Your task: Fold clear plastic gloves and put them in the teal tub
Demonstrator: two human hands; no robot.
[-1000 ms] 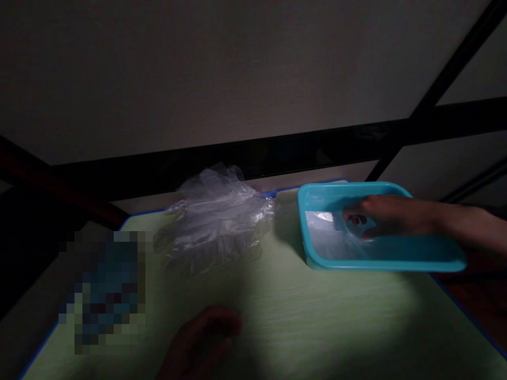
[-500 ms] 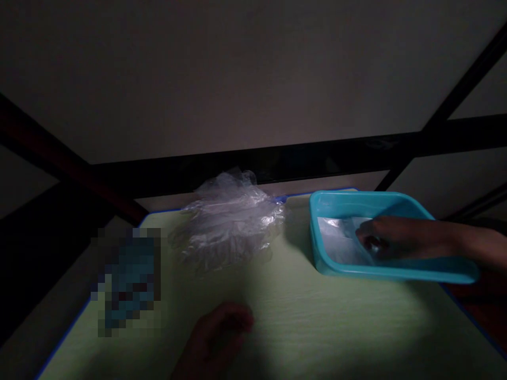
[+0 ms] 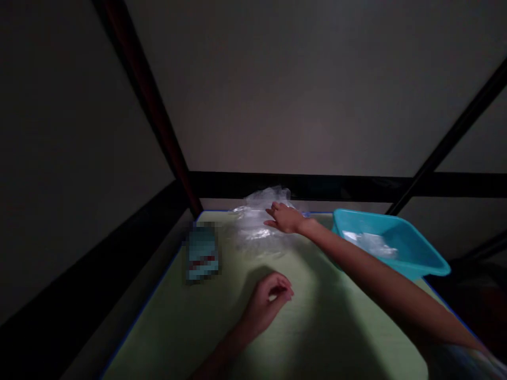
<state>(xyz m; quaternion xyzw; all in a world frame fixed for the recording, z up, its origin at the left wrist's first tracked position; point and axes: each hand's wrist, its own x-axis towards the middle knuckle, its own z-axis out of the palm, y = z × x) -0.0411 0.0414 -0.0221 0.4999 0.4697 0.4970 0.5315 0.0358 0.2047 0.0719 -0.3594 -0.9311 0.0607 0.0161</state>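
Observation:
A pile of thin clear plastic bags (image 3: pixel 257 237) lies crumpled at the back of the table. Over this pile reaches my right hand (image 3: pixel 285 217), its fingers apart and nothing visible in them; whether it touches the plastic I cannot tell. Nearer the front, my left hand (image 3: pixel 268 298) is curled above the tabletop, thumb and fingertips together in a ring with nothing seen inside. A turquoise plastic basin (image 3: pixel 420 250) stands at the right, partly behind my right forearm. Inside it lie several flat packets of clear, shiny plastic (image 3: pixel 374 245).
A pale green table (image 3: pixel 166 327) with a blue edge carries everything. On its left side lies a blurred-out bluish item (image 3: pixel 203 253) with a red band. Directly behind the table stands a light panelled wall (image 3: pixel 301 105) with dark strips. The room is dim.
My right hand has left the basin and moved left to the bag pile, its fingers now apart. My left hand stays curled. The camera view has shifted, showing more of both arms.

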